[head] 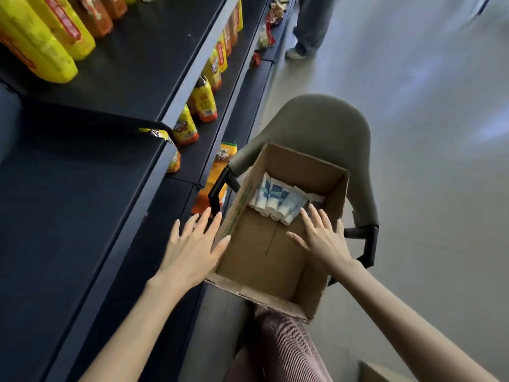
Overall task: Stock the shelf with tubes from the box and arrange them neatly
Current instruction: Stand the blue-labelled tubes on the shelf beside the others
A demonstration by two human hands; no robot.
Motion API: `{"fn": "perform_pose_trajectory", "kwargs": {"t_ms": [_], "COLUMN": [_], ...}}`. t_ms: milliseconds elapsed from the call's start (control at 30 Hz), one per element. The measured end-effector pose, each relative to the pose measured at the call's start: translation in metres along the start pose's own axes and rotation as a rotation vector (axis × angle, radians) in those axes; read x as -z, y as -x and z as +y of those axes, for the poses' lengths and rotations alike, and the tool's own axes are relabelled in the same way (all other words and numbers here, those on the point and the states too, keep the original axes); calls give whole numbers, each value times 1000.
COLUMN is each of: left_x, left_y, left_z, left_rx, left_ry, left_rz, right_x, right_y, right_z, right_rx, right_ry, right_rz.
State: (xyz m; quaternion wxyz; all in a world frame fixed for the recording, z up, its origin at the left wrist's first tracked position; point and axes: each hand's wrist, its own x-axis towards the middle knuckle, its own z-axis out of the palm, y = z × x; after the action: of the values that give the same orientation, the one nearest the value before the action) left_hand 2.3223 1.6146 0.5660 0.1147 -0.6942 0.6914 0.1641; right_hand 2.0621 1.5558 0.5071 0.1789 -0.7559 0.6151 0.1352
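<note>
Closely packed white-and-blue tubes (278, 202) lie in the box (292, 166) — left hand (190, 244), right hand (322, 238) spread, empty.

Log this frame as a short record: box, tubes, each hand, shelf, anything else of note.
box: open cardboard box resting on a grey chair
tubes: white-and-blue tubes lying packed together at the box's far end
left hand: left hand with fingers spread, outside the box by its left wall, holding nothing
right hand: right hand with fingers spread, inside the box, fingertips close to the tubes, holding nothing
shelf: dark shelf on the left; yellow and orange packets further along
other: another person's legs in the aisle
</note>
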Motion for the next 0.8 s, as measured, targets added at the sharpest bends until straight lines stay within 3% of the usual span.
{"fn": "perform_pose_trajectory", "kwargs": {"t_ms": [200,600,800], "left_x": [-23,-72,-81], "left_y": [-59,-133,-140], "left_z": [8,36,43], "left_rx": [-28,-111,-115], "left_ry": [-45,77,176], "left_rz": [-51,-50,-24], "right_x": [-48,-121,-141], "right_y": [-63,-197,-238], "right_z": [5,4,-1], "right_rx": [-64,-481,-685], "right_ry": [-144,-1014,-1094], "right_rz": [-113,-142,-75]}}
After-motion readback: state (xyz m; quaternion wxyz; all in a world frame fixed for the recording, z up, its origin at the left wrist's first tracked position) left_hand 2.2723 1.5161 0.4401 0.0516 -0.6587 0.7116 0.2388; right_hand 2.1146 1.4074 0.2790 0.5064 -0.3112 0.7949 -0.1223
